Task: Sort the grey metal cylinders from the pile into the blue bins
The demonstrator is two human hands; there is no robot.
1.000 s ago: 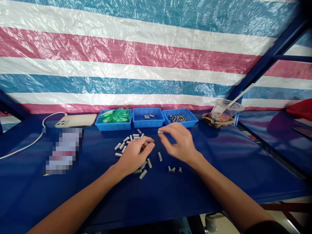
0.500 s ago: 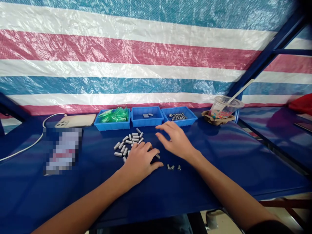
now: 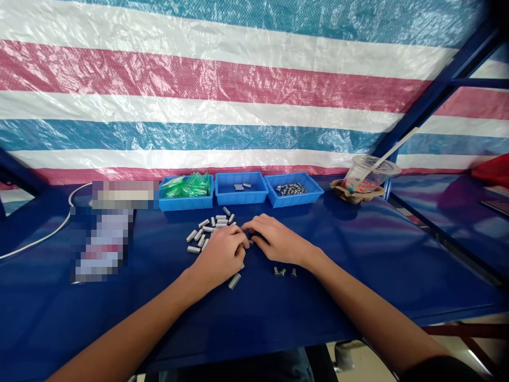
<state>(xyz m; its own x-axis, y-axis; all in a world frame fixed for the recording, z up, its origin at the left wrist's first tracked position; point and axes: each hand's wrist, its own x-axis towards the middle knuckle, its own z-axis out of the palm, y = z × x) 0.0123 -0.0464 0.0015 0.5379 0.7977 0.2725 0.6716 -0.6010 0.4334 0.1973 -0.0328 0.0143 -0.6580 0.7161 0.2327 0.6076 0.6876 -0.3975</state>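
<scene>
My left hand (image 3: 226, 246) rests over the right side of a loose group of metal standoffs (image 3: 193, 249), fingers curled inward. Whatever is between those fingers is hidden. My right hand (image 3: 275, 239) meets its fingertips, thumb and index drawn together around something small, too covered to name. One standoff (image 3: 234, 281) lies apart, just below my left hand, with a bit of another metal piece showing above it. Several short countersunk screws (image 3: 282, 272) sit on the blue table (image 3: 254, 329) below my right wrist.
Three blue bins line the back: one with green plastic packets (image 3: 186, 187), one with a few standoffs (image 3: 239, 187), one with many screws (image 3: 292, 189). A plastic cup (image 3: 363, 178) with a straw stands at right. A blurred phone-like item (image 3: 105, 239) and white cable (image 3: 51, 241) lie at left.
My right hand has come down and left to meet my left hand, its fingers closing. My left hand has curled its fingers, and a standoff now shows below it.
</scene>
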